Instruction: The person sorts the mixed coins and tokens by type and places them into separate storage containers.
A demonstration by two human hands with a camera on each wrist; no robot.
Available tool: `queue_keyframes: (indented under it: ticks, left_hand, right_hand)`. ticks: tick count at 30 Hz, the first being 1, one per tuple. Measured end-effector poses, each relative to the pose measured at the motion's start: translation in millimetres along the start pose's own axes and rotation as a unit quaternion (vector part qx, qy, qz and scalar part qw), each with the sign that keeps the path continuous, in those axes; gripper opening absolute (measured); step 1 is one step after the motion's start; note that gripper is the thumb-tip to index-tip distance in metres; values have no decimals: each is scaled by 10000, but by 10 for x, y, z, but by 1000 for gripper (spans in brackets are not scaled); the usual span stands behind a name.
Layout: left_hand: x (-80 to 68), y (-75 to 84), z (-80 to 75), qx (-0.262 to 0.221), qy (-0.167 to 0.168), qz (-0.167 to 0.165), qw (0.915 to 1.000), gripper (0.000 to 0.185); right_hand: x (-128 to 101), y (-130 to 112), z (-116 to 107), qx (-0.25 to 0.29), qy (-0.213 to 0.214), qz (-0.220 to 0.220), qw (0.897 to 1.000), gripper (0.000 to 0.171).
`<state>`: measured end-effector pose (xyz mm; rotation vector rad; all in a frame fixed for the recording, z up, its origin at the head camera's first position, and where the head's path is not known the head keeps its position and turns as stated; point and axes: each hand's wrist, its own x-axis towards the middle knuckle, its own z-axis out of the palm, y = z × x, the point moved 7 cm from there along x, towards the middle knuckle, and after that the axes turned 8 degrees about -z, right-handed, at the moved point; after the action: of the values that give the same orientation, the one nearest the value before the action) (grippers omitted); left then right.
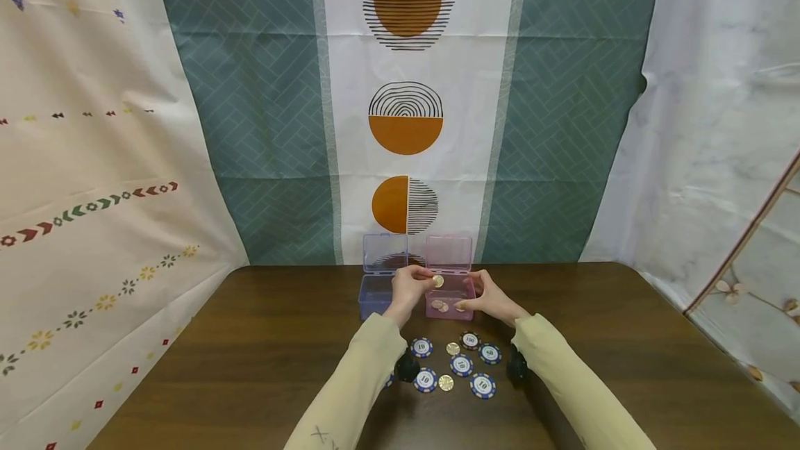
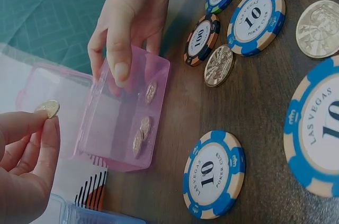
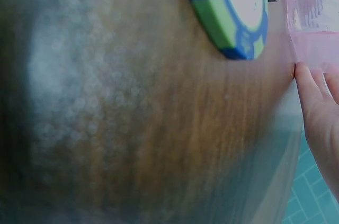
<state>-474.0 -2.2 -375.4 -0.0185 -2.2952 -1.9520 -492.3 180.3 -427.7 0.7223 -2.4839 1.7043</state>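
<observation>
My left hand (image 1: pixel 409 292) pinches a gold coin (image 2: pixel 48 108) between thumb and fingertips, over the open pink plastic box (image 2: pixel 108 142). Several gold coins (image 2: pixel 150 92) lie inside that box, seen through its tinted wall. From the right side, my right hand (image 1: pixel 496 302) grips the pink box, its thumb over the near part and the other fingers behind the wall. In the right wrist view only part of this hand (image 3: pixel 320 113) shows at the box's edge. A blue plastic box (image 1: pixel 375 303) with its lid raised stands just left of the pink one.
On the brown wooden table (image 1: pixel 281 367), nearer me, lie several poker chips (image 1: pixel 482 385) and two loose gold coins (image 1: pixel 446 382) between my forearms. One chip is partly hidden by my left wrist. A patterned curtain (image 1: pixel 412 61) hangs behind the table.
</observation>
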Motion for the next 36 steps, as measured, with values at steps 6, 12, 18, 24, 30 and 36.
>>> queue_keyframes:
  ticks: [6,12,18,24,30,36]
  left_hand:
    - [-23,-42,-59,-119,-24,-34,9999,15]
    - [-33,-19,-89,-133,-41,29,9999,17]
    - [-50,44,-96,30,-136,74,9999,18]
    - [-102,125,-67,69,-381,94,9992,19]
    - [-155,193,-45,174,-498,135,9985,18]
    - [-220,253,-13,323,-604,248,9973,15]
  right_hand:
    - [-53,-42,38,-69,51,64,9999,72]
    - [-57,-55,49,11,30,82,10000,74]
    - [-54,-43,45,-47,57,5,10000,71]
    - [-57,-53,36,-58,48,-16,10000,74]
    - [-56,-49,29,-63,24,-56,10000,75]
    - [-57,-38,34,-71,6,7,10000,75]
